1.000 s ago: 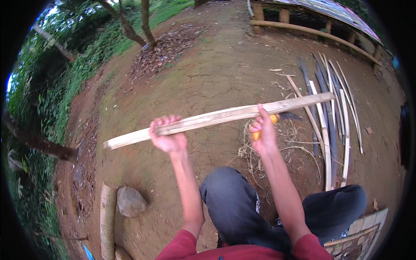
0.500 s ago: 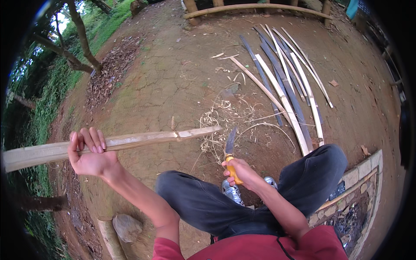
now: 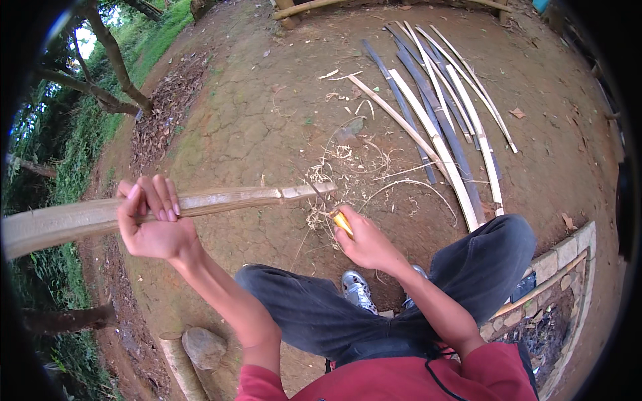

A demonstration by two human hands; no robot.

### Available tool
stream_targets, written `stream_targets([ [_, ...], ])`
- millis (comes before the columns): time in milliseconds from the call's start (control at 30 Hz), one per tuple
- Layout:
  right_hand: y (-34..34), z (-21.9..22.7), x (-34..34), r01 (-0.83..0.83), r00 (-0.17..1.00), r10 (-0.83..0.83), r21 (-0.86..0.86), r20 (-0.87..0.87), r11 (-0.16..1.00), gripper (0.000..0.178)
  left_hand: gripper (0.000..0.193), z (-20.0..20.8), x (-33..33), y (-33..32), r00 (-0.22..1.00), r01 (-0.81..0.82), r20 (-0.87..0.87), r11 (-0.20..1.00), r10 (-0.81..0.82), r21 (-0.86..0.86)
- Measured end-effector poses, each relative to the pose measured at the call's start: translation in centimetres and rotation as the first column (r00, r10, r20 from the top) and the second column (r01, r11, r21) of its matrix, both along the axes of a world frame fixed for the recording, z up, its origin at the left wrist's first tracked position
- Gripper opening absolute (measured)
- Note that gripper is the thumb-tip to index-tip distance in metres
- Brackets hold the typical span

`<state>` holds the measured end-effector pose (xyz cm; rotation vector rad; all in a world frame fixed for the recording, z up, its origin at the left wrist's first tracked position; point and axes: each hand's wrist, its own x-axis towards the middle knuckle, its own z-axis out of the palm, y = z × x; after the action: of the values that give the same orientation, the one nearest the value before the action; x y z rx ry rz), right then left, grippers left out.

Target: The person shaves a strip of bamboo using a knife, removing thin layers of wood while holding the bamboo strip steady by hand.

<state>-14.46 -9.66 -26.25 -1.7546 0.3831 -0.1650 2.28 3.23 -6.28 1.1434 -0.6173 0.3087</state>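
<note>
A long pale bamboo strip (image 3: 231, 198) lies across the left half of the view, with a node near its right end. My left hand (image 3: 154, 217) grips it from below, fingers curled over its top edge. In my right hand (image 3: 366, 239) is a knife (image 3: 343, 223) with a yellow handle. Its blade points up and left and meets the strip close to the right tip; seen nearly edge-on, the blade shows only as a thin dark line. Curly bamboo shavings (image 3: 358, 164) litter the dirt just beyond the knife.
Several split bamboo strips (image 3: 428, 120), pale and dark, lie on the ground at the far right. A stone (image 3: 204, 347) and a log (image 3: 182, 367) sit at lower left. Brick edging (image 3: 545, 267) runs along the right. Trees (image 3: 114, 53) stand at the left.
My right hand has turned and moved up and left, bringing the knife blade from beside the strip onto its right end. The left hand, still holding the strip, has shifted slightly right and up.
</note>
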Motion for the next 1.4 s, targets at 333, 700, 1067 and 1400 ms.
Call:
stream_targets([
  [333,3.0,1.8,2.4,-0.058,0.998,0.061,-0.096,0.026,0.994,0.022,0.027,-5.1,0.0,-1.4,0.998,0.007,-0.064,0.996,-0.013,-0.086],
  [700,2.8,-2.7,4.4,-0.110,0.971,0.042,-0.282,-0.234,0.953,0.021,0.023,-5.1,-1.7,-2.4,0.999,-0.020,0.027,0.999,0.021,-0.049],
  [1067,0.7,-6.0,4.8,0.041,0.985,-0.103,-0.389,-0.140,0.921,0.021,0.023,-5.7,-2.4,-4.4,0.998,0.051,-0.039,0.998,-0.052,-0.040],
  [1400,1.2,2.2,3.6,-0.084,0.996,0.087,0.082,-0.037,0.993,0.026,0.023,-5.3,-0.6,-4.0,1.000,-0.019,0.023,0.994,0.016,0.110],
])
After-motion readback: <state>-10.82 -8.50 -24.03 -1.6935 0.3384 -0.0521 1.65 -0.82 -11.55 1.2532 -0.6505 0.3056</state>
